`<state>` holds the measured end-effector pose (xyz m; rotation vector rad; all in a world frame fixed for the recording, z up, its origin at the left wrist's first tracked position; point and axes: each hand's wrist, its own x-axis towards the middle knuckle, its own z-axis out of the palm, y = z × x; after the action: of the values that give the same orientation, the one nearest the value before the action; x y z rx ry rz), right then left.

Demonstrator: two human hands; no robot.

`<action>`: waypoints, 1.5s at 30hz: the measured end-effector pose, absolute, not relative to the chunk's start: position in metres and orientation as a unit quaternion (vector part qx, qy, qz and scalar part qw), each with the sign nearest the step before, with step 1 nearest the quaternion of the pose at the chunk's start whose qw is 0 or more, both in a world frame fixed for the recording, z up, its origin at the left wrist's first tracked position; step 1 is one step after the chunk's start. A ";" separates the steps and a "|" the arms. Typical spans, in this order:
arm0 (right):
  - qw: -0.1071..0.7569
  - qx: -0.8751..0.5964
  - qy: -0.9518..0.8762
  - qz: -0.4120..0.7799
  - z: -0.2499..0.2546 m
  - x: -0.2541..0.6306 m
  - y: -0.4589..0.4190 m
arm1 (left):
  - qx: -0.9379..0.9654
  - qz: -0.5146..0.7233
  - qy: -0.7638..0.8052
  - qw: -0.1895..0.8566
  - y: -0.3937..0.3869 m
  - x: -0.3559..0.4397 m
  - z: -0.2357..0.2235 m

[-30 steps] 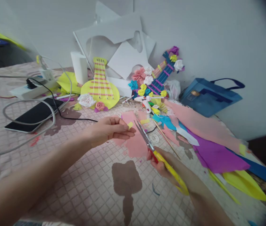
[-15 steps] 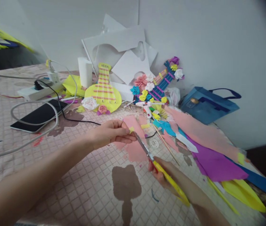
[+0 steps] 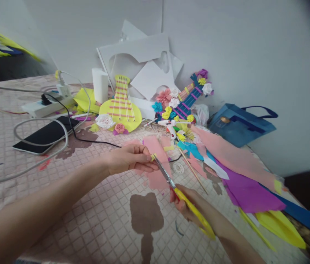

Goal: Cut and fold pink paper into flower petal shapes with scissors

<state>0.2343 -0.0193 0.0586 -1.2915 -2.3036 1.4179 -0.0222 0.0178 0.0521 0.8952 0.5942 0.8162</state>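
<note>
My left hand pinches a small piece of yellow paper between thumb and fingers. In my right hand are scissors with yellow and red handles, their metal blades pointing up and left. The blade tips meet the edge of the yellow piece, close to my left fingertips. Beneath and behind both hands lies pink crepe paper on the quilted tablecloth. A thin wooden stick and a white plastic ring lie to the right of the blades.
Behind stand a yellow paper guitar, a blue flower-covered guitar and a glue gun. Purple paper and a blue bag are at right. A tablet, looping cables and a power strip occupy the left.
The scissor tips have come onto the yellow piece, and the blades look more closed. My right hand has shifted slightly left; my left hand still holds the piece.
</note>
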 end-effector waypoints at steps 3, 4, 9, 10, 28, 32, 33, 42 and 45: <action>0.069 -0.434 -0.760 0.479 0.060 0.234 -0.019 | 0.411 0.380 0.267 0.785 0.018 -0.022 0.052; 0.068 -0.436 -0.758 0.479 0.061 0.233 -0.020 | 0.410 0.380 0.266 0.785 0.019 -0.022 0.051; 0.059 -0.455 -0.752 0.474 0.065 0.231 -0.021 | 0.409 0.380 0.268 0.785 0.019 -0.022 0.050; 0.058 -0.456 -0.750 0.475 0.066 0.230 -0.021 | 0.409 0.379 0.269 0.785 0.019 -0.022 0.050; 0.062 -0.468 -0.745 0.472 0.067 0.228 -0.020 | 0.416 0.382 0.275 0.778 0.020 -0.022 0.048; 0.054 -0.478 -0.734 0.480 0.065 0.230 -0.019 | 0.416 0.382 0.277 0.778 0.020 -0.022 0.046; 0.052 -0.482 -0.730 0.482 0.065 0.230 -0.019 | 0.416 0.382 0.280 0.777 0.020 -0.022 0.046; 0.048 -0.474 -0.737 0.479 0.073 0.227 -0.020 | 0.420 0.383 0.278 0.774 0.019 -0.022 0.048; 0.040 -0.480 -0.732 0.482 0.073 0.227 -0.020 | 0.420 0.383 0.279 0.774 0.020 -0.022 0.047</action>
<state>0.2274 -0.0202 0.0727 -1.4689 -2.2435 1.4761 -0.0217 0.0199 0.0471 0.9087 0.6043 0.8300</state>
